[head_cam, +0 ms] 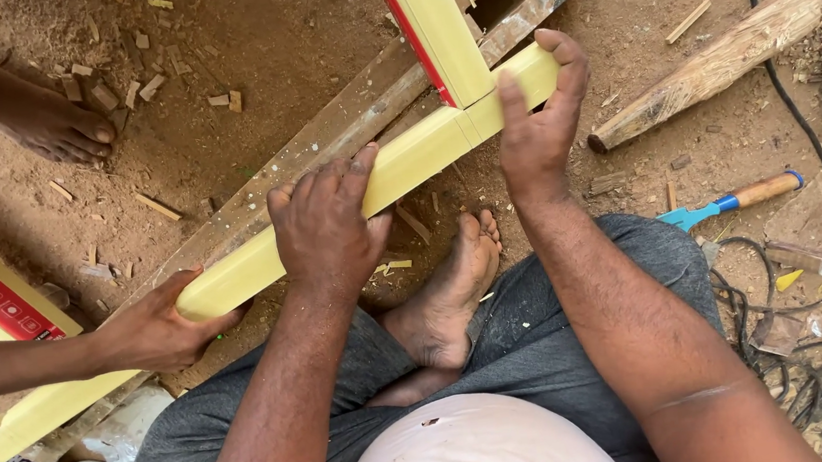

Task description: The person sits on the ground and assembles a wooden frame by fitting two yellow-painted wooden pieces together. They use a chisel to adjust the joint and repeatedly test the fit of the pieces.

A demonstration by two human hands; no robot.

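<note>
At the far left end of the yellow laminated rail (pixel 366 180), a helper's hand (pixel 154 331) cups its tip from below. The rail lies slantwise across a rough wooden plank (pixel 322 144) on the dusty floor. My left hand (pixel 325 224) presses flat on the rail's middle, fingers together over its top edge. Right of that, a second yellow rail (pixel 431 23) meets it squarely. My right hand (pixel 541 118) pinches the rail's right end between thumb and fingers. It looks stiff, light and slick-faced; I judge that gripping close beside the joint suits best.
</note>
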